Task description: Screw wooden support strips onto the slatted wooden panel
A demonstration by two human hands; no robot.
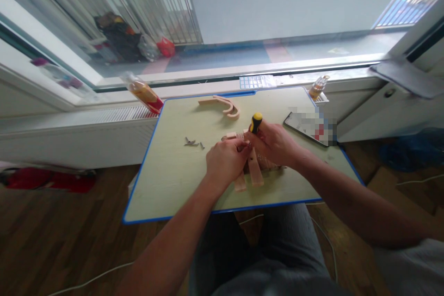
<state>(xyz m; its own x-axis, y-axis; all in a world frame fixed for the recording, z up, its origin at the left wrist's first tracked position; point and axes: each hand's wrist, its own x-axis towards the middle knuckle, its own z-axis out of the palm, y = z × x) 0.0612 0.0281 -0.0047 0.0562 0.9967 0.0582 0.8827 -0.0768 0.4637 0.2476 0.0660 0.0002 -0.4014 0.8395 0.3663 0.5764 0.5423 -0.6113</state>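
Observation:
A small assembly of pale wooden pieces lies near the middle of a light table with a blue edge. My left hand is closed on the top of the wooden assembly, fingers curled. My right hand is wrapped round a screwdriver with a yellow and black handle, held upright over the wood; its tip is hidden by my fingers. Several small metal screws lie loose to the left of my hands. A curved wooden part rests further back on the table.
A phone lies at the table's right side. A bottle lies on the sill at the back left and a small bottle stands at the back right. A window sill and radiator run behind the table. A cable crosses the wood floor.

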